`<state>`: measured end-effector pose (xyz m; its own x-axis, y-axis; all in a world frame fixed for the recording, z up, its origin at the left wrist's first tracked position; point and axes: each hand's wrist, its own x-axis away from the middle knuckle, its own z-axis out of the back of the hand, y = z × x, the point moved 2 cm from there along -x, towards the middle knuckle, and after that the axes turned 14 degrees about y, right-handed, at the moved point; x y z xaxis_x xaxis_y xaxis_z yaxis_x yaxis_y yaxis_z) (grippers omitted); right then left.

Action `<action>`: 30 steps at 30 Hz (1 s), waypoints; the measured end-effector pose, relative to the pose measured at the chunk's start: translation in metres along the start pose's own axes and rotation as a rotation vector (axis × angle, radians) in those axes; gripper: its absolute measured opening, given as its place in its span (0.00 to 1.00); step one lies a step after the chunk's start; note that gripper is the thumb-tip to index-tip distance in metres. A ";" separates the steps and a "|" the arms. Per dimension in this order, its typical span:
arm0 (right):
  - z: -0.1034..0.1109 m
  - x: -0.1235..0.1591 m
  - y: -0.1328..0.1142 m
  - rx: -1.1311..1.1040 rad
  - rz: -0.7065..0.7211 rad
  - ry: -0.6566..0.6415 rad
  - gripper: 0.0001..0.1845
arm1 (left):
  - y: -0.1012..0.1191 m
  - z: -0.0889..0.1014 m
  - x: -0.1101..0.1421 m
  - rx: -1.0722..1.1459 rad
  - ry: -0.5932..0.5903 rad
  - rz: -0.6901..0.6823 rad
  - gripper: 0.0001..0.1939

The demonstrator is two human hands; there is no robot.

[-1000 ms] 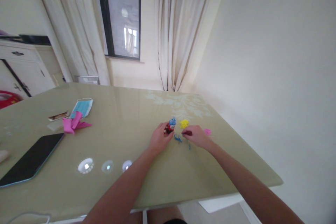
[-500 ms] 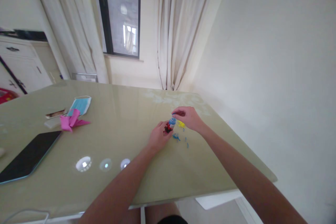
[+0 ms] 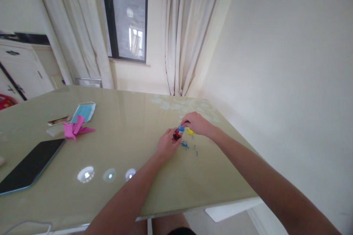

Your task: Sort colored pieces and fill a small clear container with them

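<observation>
A small bottle, dark and red below with blue strands near its top, stands on the table in the grip of my left hand. Over its mouth, my right hand has its fingers pinched together; whatever they hold is hidden or too small to name. Just right of the bottle lies a little heap of thin blue strips, and loose blue pieces are scattered beside it. A yellow heap shows partly behind the bottle, below my right hand.
On the left of the glossy table are a black tablet-like slab, a folded pink paper shape, a blue face mask and a narrow wrapper. A white cable lies by the front edge. A wall borders the right side.
My right hand has risen from the blue strips on the table to the bottle's mouth, then dipped with its wrist turned over. My left hand keeps its hold on the bottle.
</observation>
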<state>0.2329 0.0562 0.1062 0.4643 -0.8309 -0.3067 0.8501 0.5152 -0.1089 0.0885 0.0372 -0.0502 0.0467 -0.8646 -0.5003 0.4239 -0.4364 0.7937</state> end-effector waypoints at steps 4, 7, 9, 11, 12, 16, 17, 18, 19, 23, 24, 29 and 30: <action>-0.003 -0.006 -0.004 0.079 0.024 -0.049 0.13 | -0.001 0.001 0.000 -0.001 0.003 -0.004 0.22; -0.001 -0.011 -0.007 0.118 0.006 -0.037 0.09 | 0.000 0.001 -0.001 0.005 -0.005 -0.004 0.22; 0.001 -0.014 -0.010 0.127 -0.007 -0.016 0.08 | 0.000 0.002 -0.001 0.012 -0.005 0.004 0.22; 0.001 -0.016 -0.012 0.127 -0.011 -0.010 0.08 | 0.000 0.001 -0.001 0.022 -0.001 0.016 0.22; 0.001 -0.017 -0.013 0.124 -0.007 -0.014 0.07 | 0.000 0.001 -0.001 0.028 0.002 0.021 0.22; -0.003 -0.017 -0.012 0.096 0.022 -0.025 0.06 | -0.002 0.000 -0.001 0.040 0.008 0.027 0.21; -0.004 -0.016 -0.011 0.085 0.030 -0.022 0.06 | -0.002 -0.001 -0.001 0.040 0.009 0.029 0.22; -0.004 -0.015 -0.010 0.072 0.036 -0.018 0.06 | -0.002 -0.001 -0.002 0.040 0.010 0.032 0.22; -0.004 -0.015 -0.008 0.057 0.041 -0.013 0.07 | -0.002 -0.002 -0.002 0.040 0.011 0.036 0.22; -0.001 -0.013 -0.001 -0.012 0.069 -0.005 0.10 | -0.002 -0.002 -0.003 0.041 0.015 0.050 0.22; -0.001 -0.013 0.000 -0.032 0.078 -0.008 0.10 | -0.001 -0.002 -0.003 0.042 0.014 0.052 0.22; 0.000 -0.014 0.003 -0.145 0.073 -0.004 0.10 | -0.003 -0.001 -0.002 0.064 0.018 0.050 0.23; 0.000 -0.014 0.003 -0.173 0.062 0.003 0.09 | -0.004 -0.002 -0.002 0.069 0.021 0.050 0.23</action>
<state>0.2289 0.0697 0.1099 0.5132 -0.7961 -0.3207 0.7646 0.5938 -0.2506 0.0881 0.0415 -0.0527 0.0850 -0.8806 -0.4662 0.3577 -0.4098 0.8392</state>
